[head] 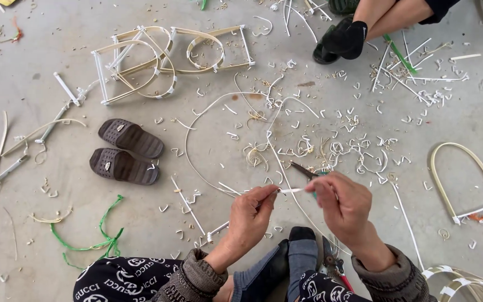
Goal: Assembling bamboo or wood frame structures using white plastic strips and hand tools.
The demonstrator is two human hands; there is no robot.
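My left hand (251, 215) pinches a thin white strip (292, 190) between thumb and fingers. My right hand (342, 201) grips the other end of that strip and also holds a small pair of scissors (304, 170) with a dark blade pointing up and left. The strip is stretched short between both hands, above my knees. A long white strand (197, 120) loops over the concrete floor beyond my hands.
A pair of dark slippers (124, 151) lies to the left. Bamboo frames (163, 56) sit at the far left; an arched bamboo piece (465, 179) lies right. Green string (102, 235), white scraps and shavings litter the floor. Another person's foot in a dark sock (345, 39) is at top right.
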